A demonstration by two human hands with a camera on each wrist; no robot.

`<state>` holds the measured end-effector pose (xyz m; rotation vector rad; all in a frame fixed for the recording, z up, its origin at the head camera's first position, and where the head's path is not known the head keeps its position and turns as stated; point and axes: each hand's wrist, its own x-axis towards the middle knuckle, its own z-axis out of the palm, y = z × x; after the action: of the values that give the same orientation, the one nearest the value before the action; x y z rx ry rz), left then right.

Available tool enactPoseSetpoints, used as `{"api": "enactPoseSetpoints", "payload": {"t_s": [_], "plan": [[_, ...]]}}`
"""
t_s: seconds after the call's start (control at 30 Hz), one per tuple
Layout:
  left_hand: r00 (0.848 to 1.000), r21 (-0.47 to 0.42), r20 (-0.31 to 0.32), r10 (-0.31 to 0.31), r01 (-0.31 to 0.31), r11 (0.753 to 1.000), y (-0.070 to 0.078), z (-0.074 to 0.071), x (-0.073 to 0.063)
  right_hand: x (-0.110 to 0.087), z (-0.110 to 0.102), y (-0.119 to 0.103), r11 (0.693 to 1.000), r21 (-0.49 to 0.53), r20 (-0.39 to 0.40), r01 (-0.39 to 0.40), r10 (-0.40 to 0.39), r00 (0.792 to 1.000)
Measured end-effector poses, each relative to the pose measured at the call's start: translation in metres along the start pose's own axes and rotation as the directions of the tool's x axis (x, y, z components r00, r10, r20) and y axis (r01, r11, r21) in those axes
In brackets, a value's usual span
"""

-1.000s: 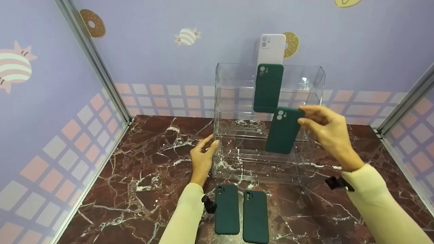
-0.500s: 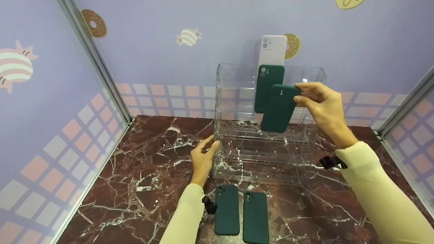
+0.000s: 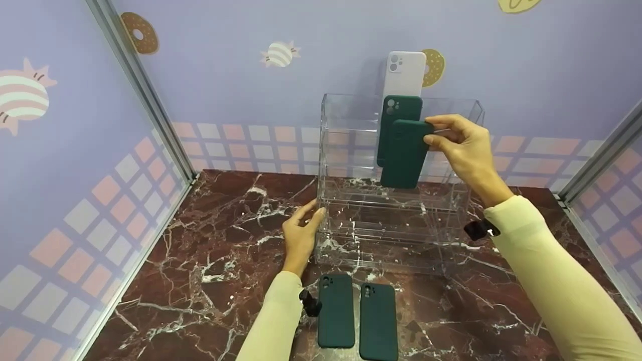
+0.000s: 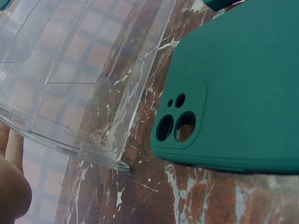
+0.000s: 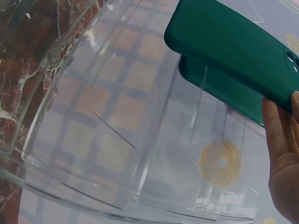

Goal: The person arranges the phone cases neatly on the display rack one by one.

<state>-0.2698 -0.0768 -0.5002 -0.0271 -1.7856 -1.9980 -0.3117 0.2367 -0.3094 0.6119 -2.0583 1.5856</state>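
Note:
Between thumb and fingers my right hand (image 3: 461, 148) pinches a dark green phone case (image 3: 405, 155) by its upper right edge. The case hangs slightly tilted before the clear stepped display rack (image 3: 386, 203). Behind it, a second green phone case (image 3: 401, 104) stands in the rack and is partly covered. A white phone case (image 3: 405, 75) stands further back and higher. My left hand (image 3: 300, 233) touches the rack's left side with fairly straight fingers; in the left wrist view its thumb (image 4: 14, 191) shows beside the clear wall.
Two more green phone cases, a left one (image 3: 336, 311) and a right one (image 3: 378, 321), lie side by side before the rack. The dark red marbled tabletop (image 3: 225, 250) runs to a patterned back wall (image 3: 225, 85) and metal-framed side panels.
My right hand has raised the green phone case and brought it left, where it now overlaps the standing green case. My left hand stays at the rack's side.

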Motion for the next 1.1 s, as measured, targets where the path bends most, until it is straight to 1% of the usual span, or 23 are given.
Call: {"api": "enactPoseSetpoints", "payload": {"t_s": [0.2,0.57,0.77,0.83,1.0,1.1], "plan": [[1.000,-0.014,-0.005,0.000,0.000,1.000,0.000,0.000,-0.001,0.002,0.003,0.011,1.000,0.007,0.016,-0.028,0.028,0.999],[1.000,-0.006,0.016,0.001,-0.001,1.000,-0.001,-0.002,-0.001,-0.001,0.010,0.026,0.995,0.026,0.058,-0.095,0.094,0.994],[1.000,-0.006,0.018,-0.001,0.001,1.000,-0.001,-0.002,-0.001,-0.003,0.013,0.028,0.991,-0.028,0.077,-0.130,0.131,0.988],[1.000,-0.004,0.015,0.001,-0.001,1.000,-0.001,-0.002,-0.001,-0.003,0.014,0.029,0.990,-0.042,0.078,-0.133,0.136,0.988],[1.000,0.018,0.009,0.006,-0.006,1.000,-0.001,-0.002,-0.001,-0.004,0.016,0.032,0.990,-0.021,0.080,-0.142,0.143,0.986],[1.000,0.015,0.009,0.016,-0.016,1.000,-0.001,-0.001,0.000,-0.004,0.017,0.033,0.990,-0.016,0.083,-0.137,0.138,0.987]]}}
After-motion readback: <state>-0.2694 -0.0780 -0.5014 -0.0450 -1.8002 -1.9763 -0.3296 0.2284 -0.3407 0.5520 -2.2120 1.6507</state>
